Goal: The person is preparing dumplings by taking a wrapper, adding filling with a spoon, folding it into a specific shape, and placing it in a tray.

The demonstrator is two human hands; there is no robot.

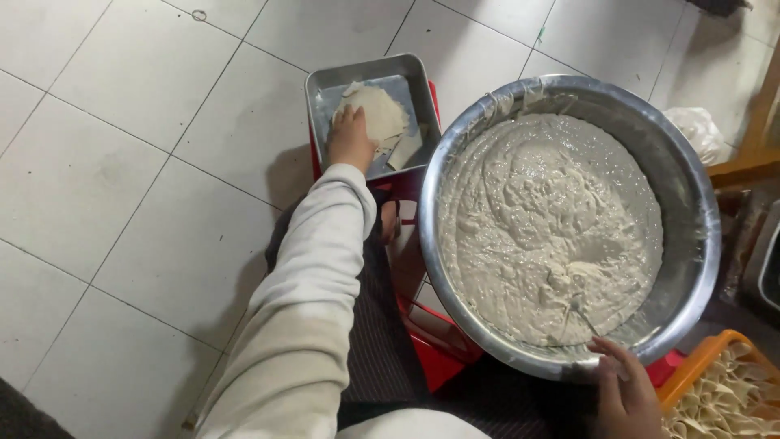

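Note:
My left hand (349, 138) reaches into a square metal tray (325, 85) and rests flat on a stack of thin pale wrappers (382, 112); its cream sleeve runs back toward me. My right hand (624, 390) is at the near rim of a large steel bowl (691, 203) full of thick grey-white paste (544, 228). Its fingers pinch a thin utensil (578, 317) that dips into the paste at the near side.
The tray sits on a red stool (431, 341) over a white tiled floor (122, 162). An orange crate (699, 362) of folded pale dumplings is at the lower right. A crumpled plastic bag (697, 130) and wooden furniture (743, 167) lie at the right.

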